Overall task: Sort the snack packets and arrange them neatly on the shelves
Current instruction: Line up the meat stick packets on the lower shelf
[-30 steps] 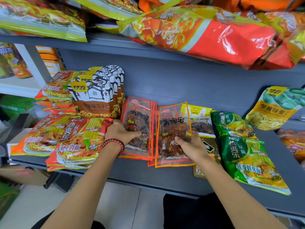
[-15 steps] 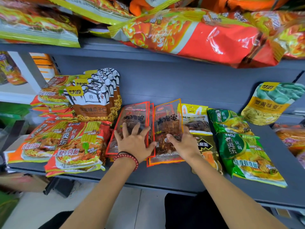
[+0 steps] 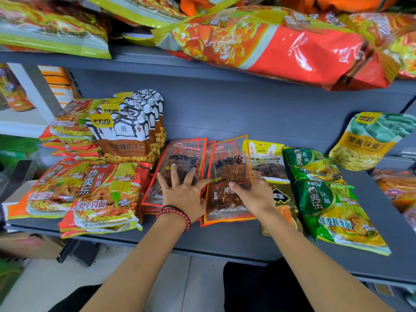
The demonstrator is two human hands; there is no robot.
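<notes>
Two stacks of clear skewer-snack packets lie side by side on the grey shelf [image 3: 225,239]. My left hand [image 3: 183,192], fingers spread flat, presses on the red-edged stack [image 3: 180,154]. My right hand [image 3: 252,194] holds the right edge of the orange-edged packet [image 3: 227,163], thumb on top and fingers under it. A yellow packet [image 3: 264,156] and a dark gold packet [image 3: 284,212] lie partly under my right hand.
Red noodle packets [image 3: 101,194] and brown seed bags [image 3: 126,134] fill the shelf's left. Green noodle packets [image 3: 333,203] lie at the right, a yellow-green bean bag [image 3: 369,140] leans on the back wall. Large orange bags [image 3: 281,41] overhang from the upper shelf.
My left hand went from gripping the red-edged stack to lying flat with spread fingers. Both stacks slid back and closer together.
</notes>
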